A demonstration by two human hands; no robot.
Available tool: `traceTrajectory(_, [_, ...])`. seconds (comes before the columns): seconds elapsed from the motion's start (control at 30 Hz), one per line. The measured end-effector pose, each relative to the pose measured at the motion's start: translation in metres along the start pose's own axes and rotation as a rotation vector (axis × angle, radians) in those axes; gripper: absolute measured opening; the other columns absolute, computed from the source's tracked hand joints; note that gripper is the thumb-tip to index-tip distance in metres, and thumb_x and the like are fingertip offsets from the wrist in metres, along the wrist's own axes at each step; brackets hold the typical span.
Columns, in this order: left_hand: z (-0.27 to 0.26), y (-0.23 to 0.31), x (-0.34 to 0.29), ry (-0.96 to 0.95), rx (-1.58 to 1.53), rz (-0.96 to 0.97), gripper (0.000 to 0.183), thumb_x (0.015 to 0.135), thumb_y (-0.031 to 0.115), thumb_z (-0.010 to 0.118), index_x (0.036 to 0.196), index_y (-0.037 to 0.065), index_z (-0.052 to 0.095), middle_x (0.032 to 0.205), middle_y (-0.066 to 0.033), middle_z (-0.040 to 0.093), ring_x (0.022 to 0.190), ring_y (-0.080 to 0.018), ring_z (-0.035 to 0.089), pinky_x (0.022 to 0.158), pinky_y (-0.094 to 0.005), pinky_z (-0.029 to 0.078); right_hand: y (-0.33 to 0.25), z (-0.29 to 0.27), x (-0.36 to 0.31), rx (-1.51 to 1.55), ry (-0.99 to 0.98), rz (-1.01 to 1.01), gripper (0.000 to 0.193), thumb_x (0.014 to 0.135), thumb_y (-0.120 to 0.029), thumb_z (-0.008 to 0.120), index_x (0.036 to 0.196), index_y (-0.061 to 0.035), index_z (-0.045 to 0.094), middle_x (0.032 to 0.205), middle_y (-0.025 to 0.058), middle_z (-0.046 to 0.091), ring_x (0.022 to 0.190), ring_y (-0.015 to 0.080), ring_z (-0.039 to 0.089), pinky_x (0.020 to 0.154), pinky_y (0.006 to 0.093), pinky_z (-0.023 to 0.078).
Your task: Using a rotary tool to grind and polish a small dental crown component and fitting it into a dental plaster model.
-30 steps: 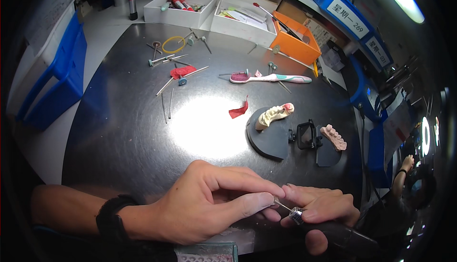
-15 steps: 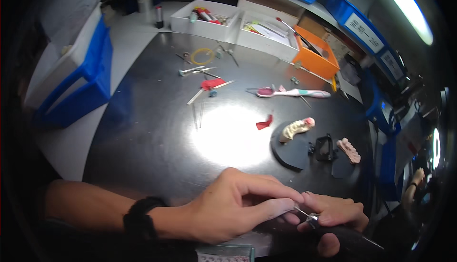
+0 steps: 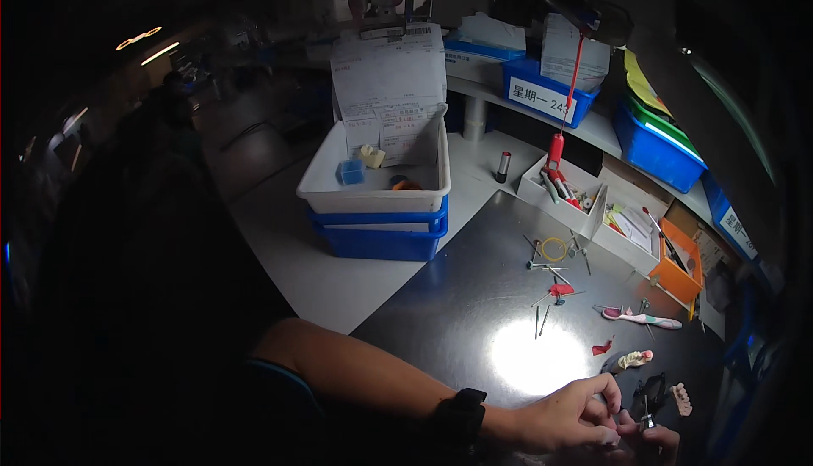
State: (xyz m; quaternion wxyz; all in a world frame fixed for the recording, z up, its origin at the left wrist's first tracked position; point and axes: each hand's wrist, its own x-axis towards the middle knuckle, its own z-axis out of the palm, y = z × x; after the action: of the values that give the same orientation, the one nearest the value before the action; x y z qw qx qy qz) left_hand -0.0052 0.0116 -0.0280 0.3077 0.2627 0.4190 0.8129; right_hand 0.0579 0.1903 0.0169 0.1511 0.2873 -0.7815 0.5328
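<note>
My left hand (image 3: 563, 411), a dark band on its wrist, reaches in at the lower right with its fingers curled. What it pinches, if anything, is hidden. Close beside it, my right hand (image 3: 665, 441) grips a rotary handpiece (image 3: 649, 422) with a silver nose and a thin bit pointing up; most of its handle is out of sight. Just beyond the hands are a cream dental model (image 3: 633, 360) with a red-pink end, a black articulator (image 3: 652, 387) and a pinkish dental model (image 3: 682, 399).
Across the dark bench (image 3: 449, 322) lie a toothbrush (image 3: 644, 319), a red scrap (image 3: 602, 347), a yellow ring (image 3: 555, 250) and several small bits. White boxes (image 3: 628, 242) and an orange box (image 3: 677, 281) line the back. Stacked trays (image 3: 373, 242) stand left.
The view has swung left, so the bench and hands appear farther right and the stacked trays show fully. My left fingers have drawn back from the bit, which now points upward.
</note>
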Motion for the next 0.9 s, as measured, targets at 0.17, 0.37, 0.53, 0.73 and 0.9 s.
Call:
traceTrajectory(0.17, [0.013,0.019,-0.001,0.017,0.145,0.063,0.023,0.080,0.007,0.063,0.089,0.001,0.042,0.083,-0.0114,0.061,0.079,-0.0101,0.059,0.070,-0.0244,0.047,0.006,-0.010,-0.003,-0.079,-0.026,-0.108,0.035,0.077,0.011,0.062,0.106,-0.0003,0.046,0.093,0.0203,0.059,0.085,0.0238,0.061,0.076,0.0334,0.050])
traceTrajectory(0.37, [0.016,0.124,-0.038,-0.094,0.393,0.194,0.012,0.087,0.007,0.059,0.092,0.000,0.051,0.086,-0.0083,0.061,0.087,-0.0112,0.061,0.081,-0.0236,0.050,0.008,-0.013,-0.008,-0.001,0.131,0.026,0.034,0.079,0.014,0.053,0.108,-0.0003,0.046,0.112,0.0227,0.051,0.097,0.0252,0.056,0.084,0.0362,0.048])
traceTrajectory(0.53, [-0.029,0.246,-0.092,0.608,1.132,0.593,0.012,0.089,0.014,0.056,0.095,0.004,0.054,0.093,-0.0101,0.064,0.086,-0.0187,0.065,0.073,-0.0309,0.053,0.009,-0.014,-0.005,0.040,0.158,0.006,0.036,0.076,0.016,0.053,0.107,-0.0020,0.047,0.124,0.0250,0.041,0.104,0.0247,0.051,0.079,0.0326,0.050])
traceTrajectory(0.73, [-0.115,0.306,-0.149,1.260,1.105,0.665,0.026,0.085,0.016,0.061,0.108,0.005,0.055,0.111,-0.0100,0.057,0.104,-0.0161,0.053,0.085,-0.0323,0.045,0.015,-0.016,-0.003,0.049,0.198,-0.047,0.034,0.078,0.014,0.053,0.107,-0.0024,0.047,0.125,0.0235,0.040,0.102,0.0240,0.052,0.078,0.0331,0.050])
traceTrajectory(0.9, [-0.148,0.294,-0.166,1.141,0.927,0.516,0.037,0.084,0.015,0.061,0.117,0.004,0.051,0.114,-0.0124,0.054,0.102,-0.0199,0.053,0.087,-0.0302,0.042,0.011,-0.023,-0.010,0.052,0.131,0.083,0.034,0.078,0.014,0.053,0.107,-0.0026,0.047,0.124,0.0226,0.041,0.102,0.0235,0.052,0.078,0.0334,0.050])
